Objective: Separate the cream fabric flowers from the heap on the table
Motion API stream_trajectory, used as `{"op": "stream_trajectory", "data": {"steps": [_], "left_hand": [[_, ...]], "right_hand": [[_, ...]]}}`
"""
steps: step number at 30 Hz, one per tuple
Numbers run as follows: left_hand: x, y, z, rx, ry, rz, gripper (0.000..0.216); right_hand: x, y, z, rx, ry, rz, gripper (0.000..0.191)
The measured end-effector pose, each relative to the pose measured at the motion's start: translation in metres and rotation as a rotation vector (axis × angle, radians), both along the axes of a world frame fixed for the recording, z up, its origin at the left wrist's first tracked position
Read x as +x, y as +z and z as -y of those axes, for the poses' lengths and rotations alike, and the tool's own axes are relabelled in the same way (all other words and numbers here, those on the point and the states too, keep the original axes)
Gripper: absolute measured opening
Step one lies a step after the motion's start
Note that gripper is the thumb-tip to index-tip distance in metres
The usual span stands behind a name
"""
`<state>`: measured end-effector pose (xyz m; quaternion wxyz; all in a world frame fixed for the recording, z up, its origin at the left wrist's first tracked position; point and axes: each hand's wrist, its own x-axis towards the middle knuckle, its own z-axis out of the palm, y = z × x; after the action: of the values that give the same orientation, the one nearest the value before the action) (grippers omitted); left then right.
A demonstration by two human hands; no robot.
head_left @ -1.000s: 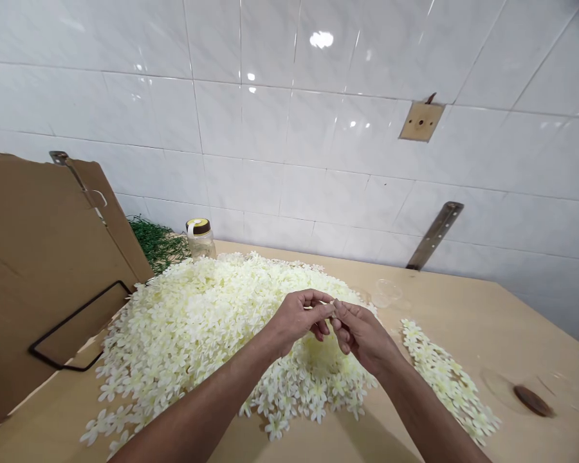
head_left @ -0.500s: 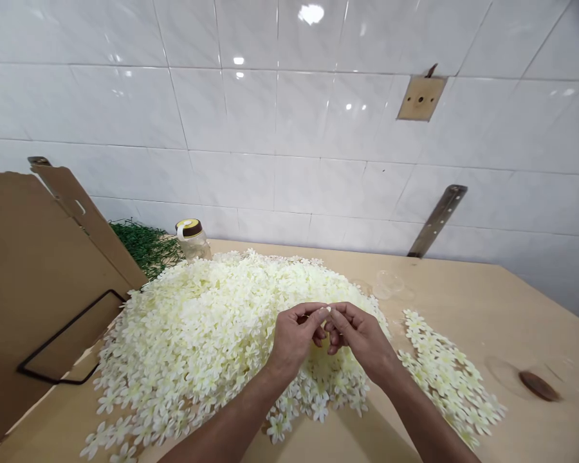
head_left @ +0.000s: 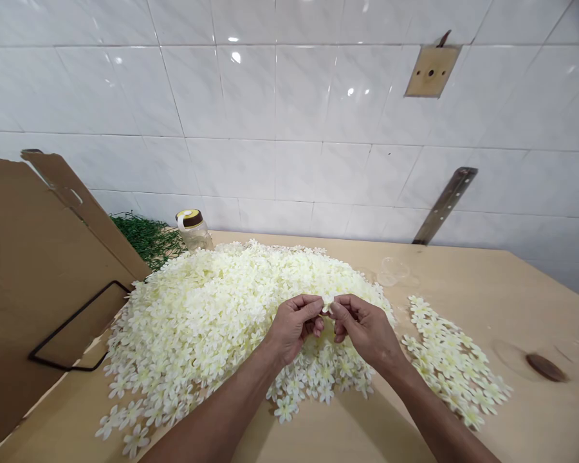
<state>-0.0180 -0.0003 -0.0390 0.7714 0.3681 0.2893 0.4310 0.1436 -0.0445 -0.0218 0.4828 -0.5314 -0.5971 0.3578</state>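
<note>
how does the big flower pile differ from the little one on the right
The big pile is a heaped mound; the small pile is a thin, flat strip. The big pile lies below the left hand and right hand, which pinch one flower; the small pile lies apart from them. Both are cream-white flowers.

- Flower heap (head_left: 207,308): cream, matt, cloth-like petals.
- Table (head_left: 487,283): smooth pale wood.
- Wall tiles (head_left: 270,96): glossy white.
- Cardboard (head_left: 24,257): matt brown.

You are seeing no readable text; the jar (head_left: 194,229) at eleven o'clock is showing no legible label.
</note>
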Motion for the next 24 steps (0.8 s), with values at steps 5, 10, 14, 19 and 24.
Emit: {"op": "stream_trajectory", "data": {"steps": [5,10,14,19,24], "left_hand": [[0.001,0.000,0.000,-0.005,0.021,-0.004,0.035],[0.003,0.002,0.003,0.004,0.061,-0.016,0.034],[0.005,0.003,0.004,0.028,0.113,-0.037,0.031],[0.004,0.005,0.003,0.056,0.150,-0.055,0.031],[0.000,0.005,0.000,0.034,0.095,-0.002,0.033]], "right_hand": [[-0.005,-0.007,0.002,0.132,-0.172,0.144,0.031],[-0.011,-0.001,0.004,0.454,-0.244,0.418,0.015],[-0.014,-0.002,0.001,0.432,-0.216,0.405,0.017],[-0.014,-0.004,-0.007,0.466,-0.202,0.419,0.012],[-0.016,-0.001,-0.011,0.466,-0.226,0.409,0.012]]}}
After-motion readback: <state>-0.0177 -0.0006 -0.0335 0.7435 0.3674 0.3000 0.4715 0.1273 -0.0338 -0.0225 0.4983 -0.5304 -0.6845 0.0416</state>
